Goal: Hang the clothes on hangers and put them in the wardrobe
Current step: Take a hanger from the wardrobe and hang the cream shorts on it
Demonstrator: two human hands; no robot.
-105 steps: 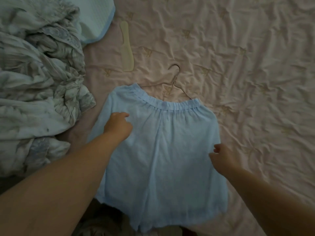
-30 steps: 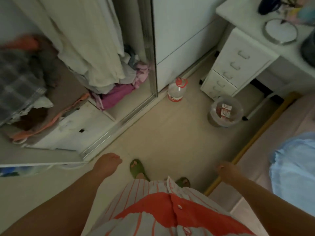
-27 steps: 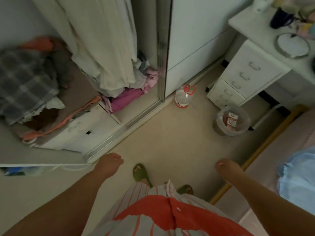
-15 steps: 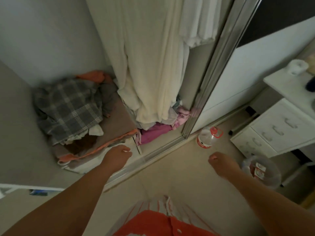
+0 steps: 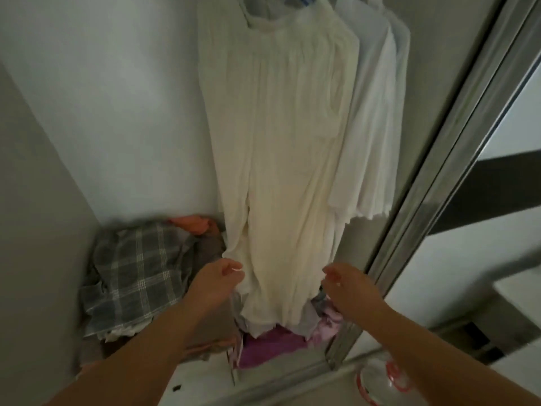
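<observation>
I face the open wardrobe [image 5: 123, 112]. A long cream garment [image 5: 281, 142] hangs inside it, with white garments [image 5: 377, 127] hanging behind it to the right. My left hand [image 5: 216, 281] is raised at the cream garment's lower left hem, fingers loosely curled and holding nothing. My right hand [image 5: 345, 284] is level with it at the garment's lower right, fingers apart and empty. No hanger is in either hand.
On the wardrobe floor lie a grey plaid cloth [image 5: 137, 273], an orange cloth [image 5: 190, 222] and purple and pink clothes [image 5: 272, 345]. The sliding door's metal frame [image 5: 439, 177] runs down the right. A clear bottle with a red handle [image 5: 383, 382] stands on the floor.
The view swung from the blue shorts on the bed, across the floor, up into the wardrobe. Both empty hands rose towards the hanging cream garment.
</observation>
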